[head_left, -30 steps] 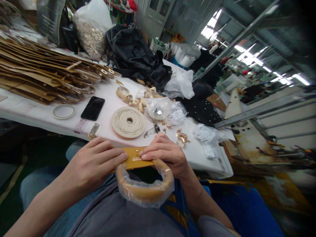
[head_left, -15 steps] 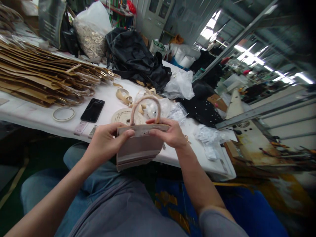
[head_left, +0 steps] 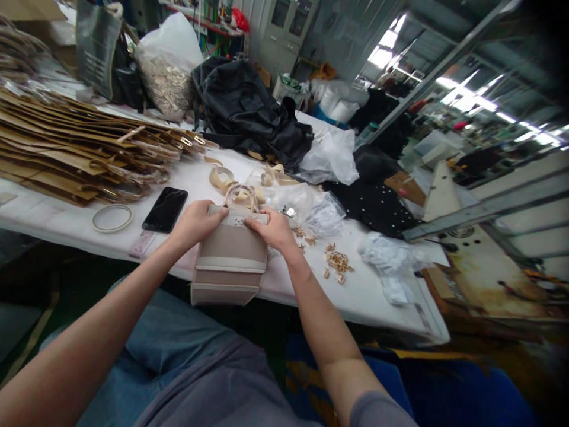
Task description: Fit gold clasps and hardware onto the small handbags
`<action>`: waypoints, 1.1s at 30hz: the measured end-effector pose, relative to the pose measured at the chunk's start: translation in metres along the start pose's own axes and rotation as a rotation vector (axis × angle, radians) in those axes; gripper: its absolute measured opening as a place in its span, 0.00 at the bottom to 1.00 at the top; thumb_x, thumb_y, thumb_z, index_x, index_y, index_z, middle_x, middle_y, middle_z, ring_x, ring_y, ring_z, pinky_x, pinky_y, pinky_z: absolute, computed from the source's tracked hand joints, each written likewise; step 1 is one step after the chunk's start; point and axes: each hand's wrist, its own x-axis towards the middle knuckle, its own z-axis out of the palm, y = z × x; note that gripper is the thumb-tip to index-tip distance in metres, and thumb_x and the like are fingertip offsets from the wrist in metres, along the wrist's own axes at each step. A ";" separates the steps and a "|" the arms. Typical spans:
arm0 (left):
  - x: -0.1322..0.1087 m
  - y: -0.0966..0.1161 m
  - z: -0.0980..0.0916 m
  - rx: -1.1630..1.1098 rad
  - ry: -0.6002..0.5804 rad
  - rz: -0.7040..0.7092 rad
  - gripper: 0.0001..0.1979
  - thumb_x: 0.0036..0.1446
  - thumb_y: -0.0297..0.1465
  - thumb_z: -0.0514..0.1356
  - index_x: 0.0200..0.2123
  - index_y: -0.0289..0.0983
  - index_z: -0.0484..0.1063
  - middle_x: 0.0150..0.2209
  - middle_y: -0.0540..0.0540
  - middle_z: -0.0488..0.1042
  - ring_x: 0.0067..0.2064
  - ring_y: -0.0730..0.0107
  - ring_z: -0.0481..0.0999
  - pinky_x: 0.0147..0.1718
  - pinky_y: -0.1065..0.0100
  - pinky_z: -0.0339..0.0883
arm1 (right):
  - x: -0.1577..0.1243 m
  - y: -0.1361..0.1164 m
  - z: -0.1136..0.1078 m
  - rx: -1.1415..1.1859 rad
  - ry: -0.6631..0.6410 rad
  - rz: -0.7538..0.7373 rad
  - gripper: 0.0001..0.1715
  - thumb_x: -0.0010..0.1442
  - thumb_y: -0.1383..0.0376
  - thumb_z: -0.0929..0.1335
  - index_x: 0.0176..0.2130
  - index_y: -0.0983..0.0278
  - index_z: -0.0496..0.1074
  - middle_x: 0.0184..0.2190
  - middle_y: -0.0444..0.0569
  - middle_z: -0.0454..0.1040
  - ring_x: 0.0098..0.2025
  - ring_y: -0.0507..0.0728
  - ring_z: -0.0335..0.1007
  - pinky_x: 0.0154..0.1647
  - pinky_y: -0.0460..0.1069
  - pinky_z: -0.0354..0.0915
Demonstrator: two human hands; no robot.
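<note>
A small beige handbag [head_left: 231, 249] with a lighter band and a looped handle is held between my two hands at the table's front edge. My left hand [head_left: 200, 220] grips its top left corner, thumb on the near face. At the top right corner my right hand [head_left: 273, 228] is closed on it the same way. Small dark holes show in the pale strip between my thumbs. The handle [head_left: 241, 193] stands up on the far side. The bag's lower end overhangs the table edge.
Left of the bag lie a black phone [head_left: 165, 209] and a tape roll [head_left: 112, 219]. A stack of brown bag pieces [head_left: 66, 148] fills the left side. Gold metal fittings [head_left: 338, 261] and crumpled plastic [head_left: 386, 267] lie to the right. Behind sits a black backpack [head_left: 249, 107].
Both hands have moved the handbag left and tipped it flatter, so more of its front face shows. The gold fittings on the right are now in plain view.
</note>
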 end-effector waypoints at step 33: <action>-0.006 -0.033 0.044 0.185 0.092 0.115 0.26 0.76 0.43 0.59 0.69 0.39 0.79 0.59 0.33 0.81 0.61 0.38 0.80 0.62 0.45 0.72 | -0.011 0.039 0.061 -0.067 0.156 -0.210 0.30 0.76 0.50 0.76 0.70 0.57 0.81 0.65 0.56 0.75 0.69 0.66 0.70 0.78 0.60 0.66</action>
